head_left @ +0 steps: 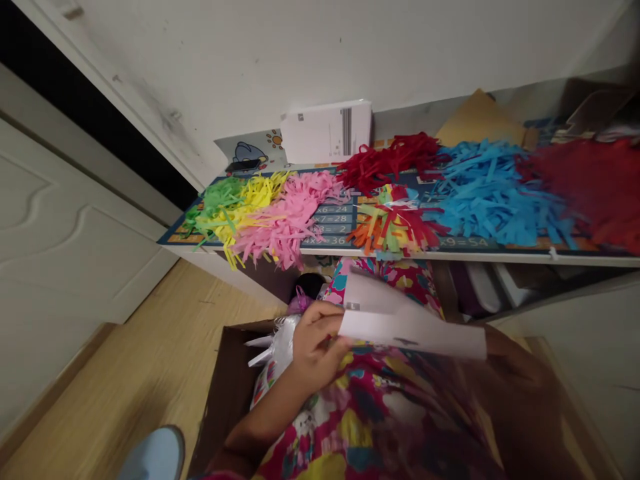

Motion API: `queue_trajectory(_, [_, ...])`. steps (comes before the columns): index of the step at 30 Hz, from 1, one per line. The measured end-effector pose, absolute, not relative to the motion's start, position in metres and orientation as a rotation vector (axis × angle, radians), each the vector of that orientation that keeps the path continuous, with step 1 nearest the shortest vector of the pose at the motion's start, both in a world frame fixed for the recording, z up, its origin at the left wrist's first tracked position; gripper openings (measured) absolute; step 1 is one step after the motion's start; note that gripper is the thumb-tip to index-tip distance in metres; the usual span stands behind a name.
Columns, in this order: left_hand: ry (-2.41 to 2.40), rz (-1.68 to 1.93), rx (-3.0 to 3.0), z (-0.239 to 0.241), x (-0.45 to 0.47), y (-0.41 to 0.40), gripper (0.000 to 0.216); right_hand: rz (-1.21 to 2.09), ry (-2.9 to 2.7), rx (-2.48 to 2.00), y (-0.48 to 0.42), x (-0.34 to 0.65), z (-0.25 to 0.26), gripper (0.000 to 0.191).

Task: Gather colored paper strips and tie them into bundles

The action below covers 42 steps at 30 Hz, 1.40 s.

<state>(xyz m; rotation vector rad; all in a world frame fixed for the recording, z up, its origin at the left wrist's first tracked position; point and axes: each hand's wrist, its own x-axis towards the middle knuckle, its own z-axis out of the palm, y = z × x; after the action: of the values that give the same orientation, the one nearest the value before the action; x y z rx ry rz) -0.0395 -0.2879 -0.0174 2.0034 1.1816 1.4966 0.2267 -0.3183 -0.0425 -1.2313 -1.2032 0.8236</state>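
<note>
My left hand (315, 343) pinches the left edge of a folded white sheet of paper (400, 320) over my lap, fingers closed on it. My right hand (505, 353) is blurred at the sheet's right end, mostly hidden behind the paper, so its grip cannot be made out. Under my left hand lies a bundle of white paper strips (277, 347) inside a brown cardboard box (225, 393). My lap is covered by bright flowered cloth (380, 413).
A low table (450, 255) ahead carries piles of cut paper strips: green (215, 200), yellow (250, 203), pink (290, 220), red (395, 160), blue (490, 193), dark red (595, 187), and a mixed bunch (395, 227). White paper stack (327, 130) leans on the wall. Door at left.
</note>
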Motion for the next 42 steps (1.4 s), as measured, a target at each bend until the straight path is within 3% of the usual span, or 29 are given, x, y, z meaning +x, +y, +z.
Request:
queue_trajectory(4, [1.13,1.526,1.951,-0.038,-0.038,-0.283,0.037,0.83,-1.308,-1.057,-0.311,0.227,-0.066,0.018])
queue_trajectory(11, [1.363,1.331,1.724,-0.113,-0.026,-0.292,0.016,0.727,-1.204,-1.458,-0.313,0.195,-0.128,0.039])
queue_trajectory(21, [1.498,1.22,1.573,-0.148,-0.019,-0.307,0.013,0.622,-1.188,-1.671,-0.322,0.178,-0.137,0.03])
queue_trajectory(34, [1.571,1.178,1.438,-0.162,-0.011,-0.315,0.025,1.007,-0.934,-2.003,-0.311,0.176,-0.14,0.043])
queue_trajectory(42, [1.622,1.138,1.555,-0.163,-0.012,-0.316,0.027,1.42,-0.888,-1.843,-0.303,0.171,-0.133,0.036])
